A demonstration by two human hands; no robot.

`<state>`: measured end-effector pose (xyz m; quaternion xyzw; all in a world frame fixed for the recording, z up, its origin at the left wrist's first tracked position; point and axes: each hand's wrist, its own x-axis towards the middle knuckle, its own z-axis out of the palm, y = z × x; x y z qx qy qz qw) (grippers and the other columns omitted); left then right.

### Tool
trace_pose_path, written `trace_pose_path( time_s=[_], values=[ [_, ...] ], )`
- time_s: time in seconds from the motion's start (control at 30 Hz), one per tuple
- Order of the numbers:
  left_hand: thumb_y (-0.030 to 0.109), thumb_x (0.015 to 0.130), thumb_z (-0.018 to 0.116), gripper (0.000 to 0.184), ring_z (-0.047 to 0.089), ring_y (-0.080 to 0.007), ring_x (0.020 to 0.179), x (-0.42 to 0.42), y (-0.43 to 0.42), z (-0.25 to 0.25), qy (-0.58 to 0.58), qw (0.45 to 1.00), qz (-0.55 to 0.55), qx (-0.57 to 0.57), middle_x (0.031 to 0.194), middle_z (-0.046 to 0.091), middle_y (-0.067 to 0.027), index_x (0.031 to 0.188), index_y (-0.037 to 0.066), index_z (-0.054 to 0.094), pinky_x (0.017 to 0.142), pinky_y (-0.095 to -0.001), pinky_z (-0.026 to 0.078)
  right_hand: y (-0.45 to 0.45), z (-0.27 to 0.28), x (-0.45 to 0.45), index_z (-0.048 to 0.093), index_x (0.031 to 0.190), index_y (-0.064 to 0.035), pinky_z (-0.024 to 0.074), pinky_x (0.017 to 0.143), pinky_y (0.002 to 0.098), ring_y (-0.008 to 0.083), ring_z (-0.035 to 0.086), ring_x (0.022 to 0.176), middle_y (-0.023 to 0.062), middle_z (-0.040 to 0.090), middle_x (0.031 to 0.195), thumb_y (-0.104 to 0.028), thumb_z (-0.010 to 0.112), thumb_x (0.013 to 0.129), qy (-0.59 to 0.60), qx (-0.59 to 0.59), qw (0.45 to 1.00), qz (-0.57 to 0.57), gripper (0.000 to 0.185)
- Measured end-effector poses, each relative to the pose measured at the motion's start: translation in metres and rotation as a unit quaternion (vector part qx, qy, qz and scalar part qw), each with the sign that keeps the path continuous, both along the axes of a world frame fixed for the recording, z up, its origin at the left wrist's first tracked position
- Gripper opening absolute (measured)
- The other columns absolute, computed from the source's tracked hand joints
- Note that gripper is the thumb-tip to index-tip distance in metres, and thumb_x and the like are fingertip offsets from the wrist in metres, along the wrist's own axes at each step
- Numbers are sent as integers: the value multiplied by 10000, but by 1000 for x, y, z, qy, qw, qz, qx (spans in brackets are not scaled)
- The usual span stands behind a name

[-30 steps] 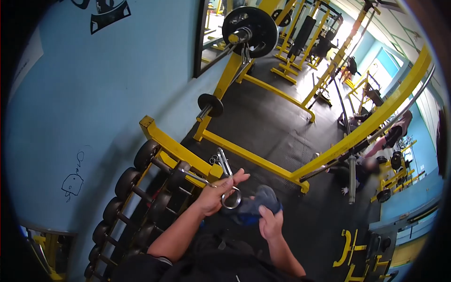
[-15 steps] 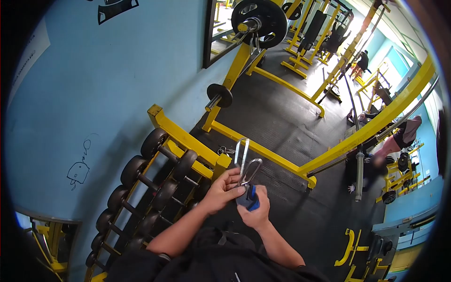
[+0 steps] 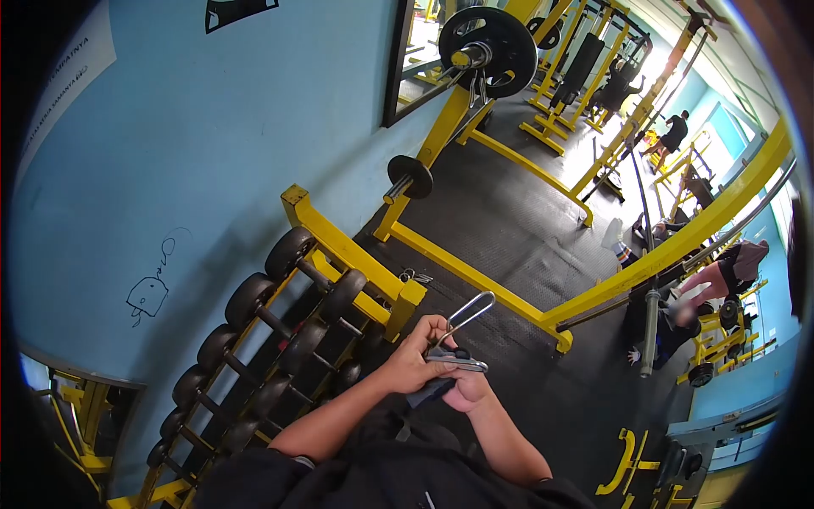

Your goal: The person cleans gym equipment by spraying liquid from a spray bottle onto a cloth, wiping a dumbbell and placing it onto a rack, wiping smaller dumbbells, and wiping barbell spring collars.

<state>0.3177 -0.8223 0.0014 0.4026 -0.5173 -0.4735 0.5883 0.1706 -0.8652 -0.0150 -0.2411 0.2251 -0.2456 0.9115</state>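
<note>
My left hand (image 3: 414,363) is closed on a metal spring collar (image 3: 471,312), a barbell clip with two long wire loops. One loop points up and to the right; the other lies nearly level across my right hand (image 3: 469,392). Under the collar hangs a dark, bluish cloth (image 3: 429,393), bunched between my hands. My right hand is closed against this cloth, its fingers mostly hidden behind the lower loop.
A dumbbell rack (image 3: 335,246) stands at my left, holding several black dumbbells. More spring collars (image 3: 415,276) sit by its yellow end post. Ahead, a yellow rack (image 3: 475,276) carries a plate-loaded barbell (image 3: 487,51). A bar (image 3: 650,331) juts in at right. People (image 3: 678,322) are beyond it.
The collar has turned, so one loop now tilts right and the other lies level. My right hand has moved beneath it, and the cloth has shifted lower. The view has swung slightly left.
</note>
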Motion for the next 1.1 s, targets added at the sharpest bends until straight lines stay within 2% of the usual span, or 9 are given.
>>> trace_pose_path(
  time_s=[0.17,0.3,0.37,0.47,0.73,0.83,0.93,0.97,1.1],
  values=[
    [148,903,575,458,497,-150,1116,3,1,-10,264,963,-42,-13,1187,536,-106,1280,67,328,954,-293,376,-6,43,-27,556,1078,-2,479,891,408,282,618,948,140,631,1010,-195,538,796,5,130,989,-75,342],
    [279,963,484,458,432,-159,1224,9,2,-2,355,932,-54,52,1304,486,-106,1333,65,320,1026,-287,299,4,53,-33,539,1102,3,463,906,381,249,611,947,128,628,988,-94,561,778,121,-147,958,-212,338],
    [274,969,473,429,379,-164,1280,2,-2,0,399,907,-91,97,1386,409,-94,1327,57,380,1055,-295,268,9,47,-19,521,1124,-6,451,890,340,203,601,917,101,614,951,-46,562,777,213,-433,847,-225,351],
    [398,942,479,579,398,-213,1269,-13,-2,-5,316,941,-90,76,1367,418,-108,1356,15,345,1083,-354,272,8,3,8,499,1137,-13,452,849,300,168,592,884,78,599,932,-57,575,776,270,-507,781,-244,371],
    [517,939,400,599,509,-218,1197,5,12,-25,433,861,-182,196,1301,526,-140,1292,40,482,1018,-365,370,9,26,-22,595,909,9,470,690,257,85,574,728,15,617,790,-28,618,731,370,-358,854,66,183],
    [515,960,325,570,564,-202,1120,7,12,-26,448,859,-144,202,1200,594,-134,1272,67,492,914,-343,459,14,42,-27,602,921,10,480,686,272,109,594,723,46,626,761,-70,640,723,427,-440,790,-7,217],
    [463,985,314,487,595,-159,1040,6,13,-15,448,865,-123,190,1143,603,-116,1282,107,460,819,-302,508,28,46,-14,589,907,33,464,732,268,127,583,781,64,617,841,-45,625,710,286,-376,827,-305,215],
    [485,970,337,514,598,-172,1045,4,14,-4,423,881,-80,198,1151,596,-109,1281,96,464,803,-296,499,27,37,-16,573,932,42,462,766,275,143,582,810,85,609,873,-25,587,716,239,-424,783,-387,226],
    [460,967,387,499,590,-171,1032,3,15,-3,374,909,-8,185,1155,565,-73,1293,86,435,801,-275,470,21,47,-22,511,1089,33,455,848,301,173,584,888,88,602,937,-19,583,746,96,-302,847,-428,354]
  ],
)
